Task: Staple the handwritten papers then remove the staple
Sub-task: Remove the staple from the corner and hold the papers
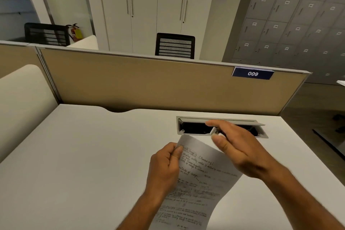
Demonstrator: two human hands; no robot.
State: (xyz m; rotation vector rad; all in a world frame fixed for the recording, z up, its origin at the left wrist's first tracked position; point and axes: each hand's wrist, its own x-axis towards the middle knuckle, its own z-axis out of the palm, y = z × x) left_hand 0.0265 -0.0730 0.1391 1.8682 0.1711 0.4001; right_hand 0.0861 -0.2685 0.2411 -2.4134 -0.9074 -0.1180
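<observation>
- The left hand [166, 162] pinches the handwritten papers [194, 179] near their top left corner and holds them lifted off the desk [84, 155], curling toward the camera.
- The right hand [237, 147] is closed around a small pale tool [214, 131], just beside the papers' top edge; blur hides whether it is a stapler or a remover.
- I cannot see a staple in the corner, so I cannot tell if stapling is done.
- My guess: the tool is about to meet that corner, so at least the removal remains.
- Behind the hands lies an open cable tray [190, 129] in the desk.
</observation>
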